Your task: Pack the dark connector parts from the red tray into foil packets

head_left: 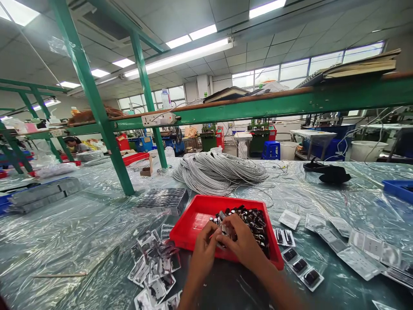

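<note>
Over the near side of a red plastic tray [193,218], my left hand [204,244] and my right hand [241,240] meet with fingers pinched together. Between them is something small, partly shiny and clear; the fingers cover most of it, so its kind does not show. The tray's right part holds a heap of small black parts with shiny metal bits [260,226]. Left of the tray lies a loose pile of clear packs [155,269] with black contents. To its right sits a blister strip [300,266] with black pieces in three pockets.
A large coil of grey cable [219,172] lies behind the tray, beside a stack of flat packs [163,199]. Flat blister cards [358,258] spread at right. Farther back are black cloth-like items [334,174]. A green post [119,163] and shelf beam [258,107] cross the table.
</note>
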Demonstrator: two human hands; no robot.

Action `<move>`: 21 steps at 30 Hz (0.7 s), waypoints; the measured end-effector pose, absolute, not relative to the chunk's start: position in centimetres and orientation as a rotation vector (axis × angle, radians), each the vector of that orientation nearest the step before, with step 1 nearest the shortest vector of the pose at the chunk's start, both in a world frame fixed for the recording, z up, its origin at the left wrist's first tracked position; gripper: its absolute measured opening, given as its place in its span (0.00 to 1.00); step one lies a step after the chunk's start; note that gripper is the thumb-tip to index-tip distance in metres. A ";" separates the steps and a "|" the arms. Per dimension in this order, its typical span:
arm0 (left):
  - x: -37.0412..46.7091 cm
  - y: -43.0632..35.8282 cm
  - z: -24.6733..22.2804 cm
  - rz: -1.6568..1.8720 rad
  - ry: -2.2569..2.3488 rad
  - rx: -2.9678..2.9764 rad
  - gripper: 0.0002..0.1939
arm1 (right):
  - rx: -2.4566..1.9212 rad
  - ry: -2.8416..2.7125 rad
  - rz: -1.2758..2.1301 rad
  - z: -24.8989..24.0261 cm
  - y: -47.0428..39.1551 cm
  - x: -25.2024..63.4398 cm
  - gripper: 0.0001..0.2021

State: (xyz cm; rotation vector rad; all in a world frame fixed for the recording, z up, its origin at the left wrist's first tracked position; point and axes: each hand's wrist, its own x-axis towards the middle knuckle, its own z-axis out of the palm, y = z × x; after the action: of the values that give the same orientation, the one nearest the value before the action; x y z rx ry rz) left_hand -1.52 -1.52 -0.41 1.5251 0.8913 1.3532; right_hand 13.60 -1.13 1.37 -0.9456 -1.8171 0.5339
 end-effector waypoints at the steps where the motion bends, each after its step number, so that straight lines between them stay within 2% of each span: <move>1: -1.6 -1.6 -0.3 1.302 0.848 1.540 0.15 | -0.945 -1.846 0.565 1.5 -1.1 13.9 0.10; 4: -1.8 -1.7 0.1 1.239 0.776 1.581 0.15 | -0.930 -1.905 0.615 1.7 -0.7 14.9 0.12; 9: -1.8 -1.8 0.3 1.249 0.835 1.592 0.14 | -0.887 -1.985 0.554 1.7 -0.4 15.8 0.04; 14: -1.4 -1.7 -0.1 1.221 0.835 1.566 0.16 | -0.919 -1.985 0.453 1.5 -0.2 15.9 0.03; 19: -1.9 -1.2 -0.4 1.359 1.023 1.461 0.21 | -1.000 -1.823 0.747 1.4 0.2 16.8 0.06; 21: -2.1 -0.9 -0.6 1.436 1.192 1.443 0.24 | -1.052 -1.743 0.759 1.5 0.3 16.8 0.07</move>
State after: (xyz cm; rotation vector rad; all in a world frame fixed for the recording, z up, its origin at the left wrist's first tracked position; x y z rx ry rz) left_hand -2.11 -0.86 -0.64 1.4429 1.1921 1.4360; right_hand 16.84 0.32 1.47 -1.0518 -1.7430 0.7593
